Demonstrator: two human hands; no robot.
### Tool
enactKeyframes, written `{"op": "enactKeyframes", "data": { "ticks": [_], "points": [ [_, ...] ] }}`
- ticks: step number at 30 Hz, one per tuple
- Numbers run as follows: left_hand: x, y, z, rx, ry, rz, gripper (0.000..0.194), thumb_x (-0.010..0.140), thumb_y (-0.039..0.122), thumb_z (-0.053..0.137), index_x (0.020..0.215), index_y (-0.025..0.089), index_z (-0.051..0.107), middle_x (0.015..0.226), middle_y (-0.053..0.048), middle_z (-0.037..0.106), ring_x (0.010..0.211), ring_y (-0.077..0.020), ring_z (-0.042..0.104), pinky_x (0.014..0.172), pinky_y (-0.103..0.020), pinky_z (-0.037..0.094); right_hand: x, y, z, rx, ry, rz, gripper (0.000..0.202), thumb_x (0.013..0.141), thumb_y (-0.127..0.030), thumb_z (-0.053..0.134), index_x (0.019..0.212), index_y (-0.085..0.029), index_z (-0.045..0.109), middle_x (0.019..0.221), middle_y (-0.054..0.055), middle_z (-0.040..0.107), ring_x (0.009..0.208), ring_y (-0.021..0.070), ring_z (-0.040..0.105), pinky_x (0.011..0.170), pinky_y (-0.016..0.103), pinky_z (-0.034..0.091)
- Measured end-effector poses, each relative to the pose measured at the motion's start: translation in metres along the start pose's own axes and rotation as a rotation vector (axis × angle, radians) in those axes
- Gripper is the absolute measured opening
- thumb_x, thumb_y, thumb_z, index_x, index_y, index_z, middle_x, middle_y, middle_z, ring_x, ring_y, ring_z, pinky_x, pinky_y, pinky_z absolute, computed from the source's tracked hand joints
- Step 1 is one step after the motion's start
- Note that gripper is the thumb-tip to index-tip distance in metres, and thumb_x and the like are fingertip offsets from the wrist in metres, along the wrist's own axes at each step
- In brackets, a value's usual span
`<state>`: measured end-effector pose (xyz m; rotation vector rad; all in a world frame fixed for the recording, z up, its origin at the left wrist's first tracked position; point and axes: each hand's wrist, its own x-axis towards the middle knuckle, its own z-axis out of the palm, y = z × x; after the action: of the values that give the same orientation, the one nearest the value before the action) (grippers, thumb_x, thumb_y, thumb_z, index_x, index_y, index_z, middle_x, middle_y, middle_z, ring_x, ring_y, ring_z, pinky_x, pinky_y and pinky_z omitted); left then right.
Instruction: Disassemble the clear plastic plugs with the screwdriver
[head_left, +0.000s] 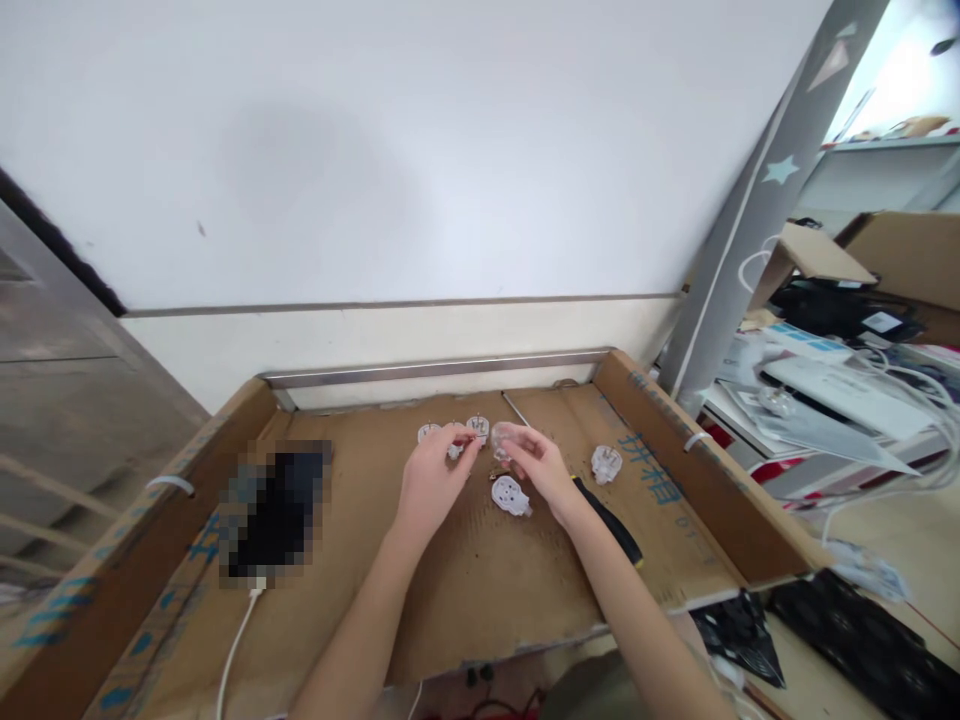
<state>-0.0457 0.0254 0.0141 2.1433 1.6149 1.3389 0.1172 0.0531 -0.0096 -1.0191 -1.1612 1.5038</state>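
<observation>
Risks, left to right, taking the white plug part (510,495) on the cardboard-lined worktop (465,600) as landmark. Beyond it and to its left, two pronged pieces, one (429,431) and another (478,428), sit close to the left hand (441,472); a careless knuckle could knock them. Just beyond the landmark, a tiny brass-coloured bit (495,473) looks easy to lose if brushed by a finger. To its right, the black-handled screwdriver (611,525) lies beside the right forearm, so a sideways swing might nudge it. The clear cover (501,440) looks smooth; a light pinch could let it slip. Positions: left hand, beyond-left of the landmark, fingertips drawn narrow; cannot tell what, if anything, sits between them. Clear cover, beyond the landmark, held in the fingers of the right hand (544,468), on that hand's left side. The landmark lies apart from both hands, nearer the right one. A further pronged piece (606,463) is right of the landmark, untouched.
</observation>
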Motion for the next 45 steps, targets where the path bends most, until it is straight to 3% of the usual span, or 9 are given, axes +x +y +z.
{"op": "enactKeyframes", "data": {
  "ticks": [13,39,45],
  "points": [
    [0.0,0.006,0.001,0.146,0.051,0.22,0.016,0.088,0.024,0.05,0.097,0.025,0.063,0.089,-0.002,0.066,0.085,-0.0168,0.059,0.078,-0.029,0.045,-0.005,0.006,0.003,-0.121,-0.097,-0.084,0.027,0.086,-0.031,0.051,0.104,-0.011,0.053,0.08,0.001,0.055,0.062,0.0033,0.05,0.056,0.017,0.046],
    [-0.003,0.006,0.007,0.123,0.055,0.306,0.019,0.088,0.019,0.05,0.099,0.024,0.064,0.091,-0.002,0.067,0.086,-0.0168,0.058,0.08,-0.032,0.047,-0.005,0.0,0.003,-0.106,-0.142,-0.013,0.029,0.086,-0.031,0.05,0.108,-0.011,0.052,0.077,0.0,0.054,0.059,0.0026,0.049,0.053,0.016,0.044],
    [-0.003,0.008,0.007,0.087,-0.019,0.264,0.03,0.089,0.018,0.047,0.115,0.026,0.057,0.107,-0.003,0.063,0.098,-0.0173,0.056,0.087,-0.033,0.045,-0.007,-0.007,0.003,-0.035,-0.099,0.032,0.032,0.086,-0.03,0.051,0.111,-0.011,0.051,0.082,0.001,0.056,0.061,0.0029,0.05,0.052,0.015,0.045]
  ]
}}
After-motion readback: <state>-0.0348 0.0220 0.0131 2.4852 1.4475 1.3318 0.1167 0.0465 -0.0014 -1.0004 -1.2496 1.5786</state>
